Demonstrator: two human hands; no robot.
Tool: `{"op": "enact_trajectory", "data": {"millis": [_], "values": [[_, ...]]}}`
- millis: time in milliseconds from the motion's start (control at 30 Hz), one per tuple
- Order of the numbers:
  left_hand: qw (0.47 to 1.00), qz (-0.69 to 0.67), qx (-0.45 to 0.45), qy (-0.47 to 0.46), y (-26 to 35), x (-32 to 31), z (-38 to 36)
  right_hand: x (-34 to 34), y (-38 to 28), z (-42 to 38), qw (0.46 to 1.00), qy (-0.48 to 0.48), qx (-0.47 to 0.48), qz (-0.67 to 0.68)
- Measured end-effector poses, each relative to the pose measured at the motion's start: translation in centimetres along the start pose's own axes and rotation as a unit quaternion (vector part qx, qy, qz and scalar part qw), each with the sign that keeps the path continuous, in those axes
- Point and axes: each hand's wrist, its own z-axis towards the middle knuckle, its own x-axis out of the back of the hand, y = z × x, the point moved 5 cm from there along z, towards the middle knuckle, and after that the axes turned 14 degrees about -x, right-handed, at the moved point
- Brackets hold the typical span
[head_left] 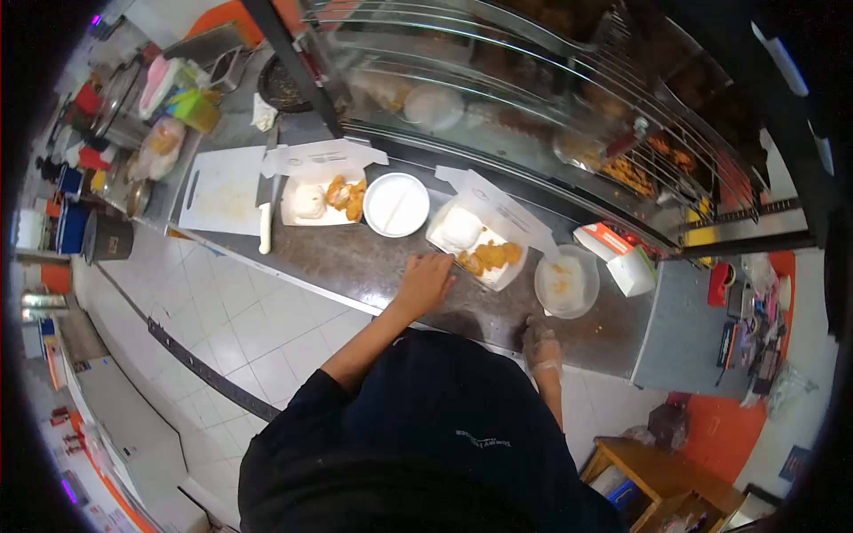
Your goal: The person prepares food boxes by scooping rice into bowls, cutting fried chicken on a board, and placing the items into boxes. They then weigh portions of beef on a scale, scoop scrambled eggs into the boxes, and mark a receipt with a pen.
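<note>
My left hand [429, 280] is bare and rests by the near left edge of an open takeaway box [494, 277], its fingers loosely extended and holding nothing. That box contains a white mound of rice [460, 228] and pieces of fried chicken [491, 257]. Lower right, my right hand [542, 346], in a clear plastic glove, is at the counter's front edge; its fingers look apart and nothing shows in them. Just beyond it stands a translucent round bowl [567, 282] with orange crumbs. A second open box [322, 218] with rice and chicken sits left of a white round tub [396, 204].
A white cutting board [226, 188] and a knife [265, 227] lie at the counter's left. A glass display case with wire racks [533, 75] rises behind the boxes. An orange-and-white carton [619, 258] sits right of the bowl. A wooden shelf [657, 471] stands lower right.
</note>
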Motion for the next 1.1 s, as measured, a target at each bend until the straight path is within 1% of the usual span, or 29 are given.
{"op": "enact_trajectory", "data": {"millis": [33,100,133,200,233,267,300,333,367,400,433,467,500,567,600,633,667,700,733,767,833,867,900,933,967,1000,1033,1067,1100], "values": [[1.0,0.008,-0.023,-0.004,0.3,0.0,0.2,-0.7,0.3,0.4,1.0,-0.002,0.007,0.0],[0.999,-0.011,-0.031,-0.026,1.1,-0.1,0.6,-2.7,0.6,1.0,0.981,-0.142,-0.001,0.132],[0.998,-0.019,-0.062,-0.009,1.7,-0.4,0.5,-1.7,-0.9,1.1,0.981,-0.138,-0.002,0.135],[0.993,-0.029,-0.111,0.006,2.9,0.0,0.6,2.7,-6.8,0.8,0.935,-0.167,0.089,0.3],[0.989,-0.106,-0.098,0.016,3.4,1.1,0.8,4.3,-8.1,1.0,0.937,-0.15,0.08,0.306],[0.979,-0.186,-0.086,0.019,3.8,2.0,1.2,5.3,-8.7,1.2,0.842,-0.229,0.011,0.489],[0.975,-0.195,-0.11,0.008,4.0,2.5,1.5,5.9,-8.7,1.4,0.7,-0.29,-0.051,0.65],[0.979,-0.186,-0.088,0.007,3.4,3.0,1.7,6.4,-7.8,2.0,0.699,-0.266,-0.059,0.661],[0.982,-0.178,-0.062,0.005,2.9,3.4,1.8,6.9,-5.2,3.1,0.731,-0.108,-0.101,0.666],[0.979,-0.188,-0.08,-0.008,2.9,3.9,1.9,6.9,-2.4,3.3,0.744,0.048,-0.145,0.651],[0.978,-0.2,-0.05,-0.045,2.3,4.0,2.0,5.2,0.3,4.1,0.738,0.065,-0.158,0.653],[0.975,-0.209,-0.016,-0.081,2.1,3.7,2.1,4.1,4.0,4.6,0.738,0.195,-0.149,0.628],[0.973,-0.213,-0.023,-0.088,2.6,2.9,2.3,4.1,6.7,4.2,0.73,0.316,-0.134,0.591],[0.979,-0.197,-0.012,-0.043,2.7,2.4,1.9,4.8,8.1,2.9,0.719,0.309,-0.156,0.603],[0.98,-0.195,-0.007,-0.047,2.7,2.0,1.7,4.6,8.3,2.3,0.707,0.299,-0.173,0.616],[0.977,-0.204,0.059,0.016,2.3,2.4,2.2,3.9,8.5,2.0,0.708,0.294,-0.175,0.618],[0.966,-0.211,0.126,0.083,1.8,2.8,2.6,3.6,8.0,1.9,0.735,0.29,-0.137,0.597],[0.965,-0.207,0.133,0.086,0.9,2.6,2.9,3.2,7.3,1.9,0.761,0.284,-0.097,0.575],[0.973,-0.091,0.093,0.19,-0.3,3.8,3.0,3.4,5.7,1.9,0.795,0.277,-0.062,0.535],[0.956,0.03,0.05,0.286,-1.1,5.2,2.7,3.7,4.2,1.7,0.796,0.269,-0.06,0.539],[0.929,0.179,0.081,0.315,-3.4,6.8,1.6,2.7,2.7,1.6,0.794,0.152,-0.206,0.551],[0.929,0.182,0.082,0.313,-5.3,5.9,0.4,2.1,3.7,2.2,0.808,0.222,-0.16,0.522],[0.919,-0.006,0.219,0.327,-9.3,3.4,-1.8,1.6,4.5,2.6,0.808,0.222,-0.162,0.522],[0.861,-0.194,0.344,0.322,-12.0,1.1,-3.6,1.6,5.4,2.5,0.79,0.262,-0.153,0.532],[0.864,-0.196,0.341,0.315,-11.8,1.7,-3.6,1.4,6.6,2.1,0.77,0.304,-0.146,0.541],[0.776,-0.362,0.429,0.289,-12.0,0.6,-4.2,0.6,7.9,2.0,0.767,0.311,-0.155,0.539],[0.655,-0.51,0.5,0.247,-11.6,-0.8,-4.4,-0.7,9.5,2.0,0.787,0.307,-0.174,0.506],[0.647,-0.531,0.473,0.274,-12.4,-1.9,-4.3,-1.0,10.3,1.5,0.806,0.301,-0.194,0.471],[0.649,-0.534,0.473,0.264,-13.6,-3.1,-4.3,-1.3,11.3,0.6,0.804,0.306,-0.202,0.468]]}}
